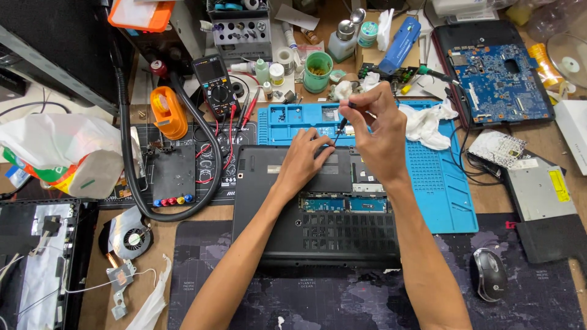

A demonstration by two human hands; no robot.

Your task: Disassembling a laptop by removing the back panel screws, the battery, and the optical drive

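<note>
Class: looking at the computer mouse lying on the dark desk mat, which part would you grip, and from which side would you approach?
Grip the mouse across its two long flanks, coming down from above. It lies flat and domed on the dark mat, with bare mat on both flanks, so fingers fit either side while the palm rests on the hump.

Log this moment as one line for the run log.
left hand: flat on laptop base | right hand: holds screwdriver, tip down at base | mat: under laptop

laptop base (318, 235) on mat (440, 201), multimeter (215, 82) behind-left, mouse (489, 274) right, circuit board (498, 76) behind-right
</note>
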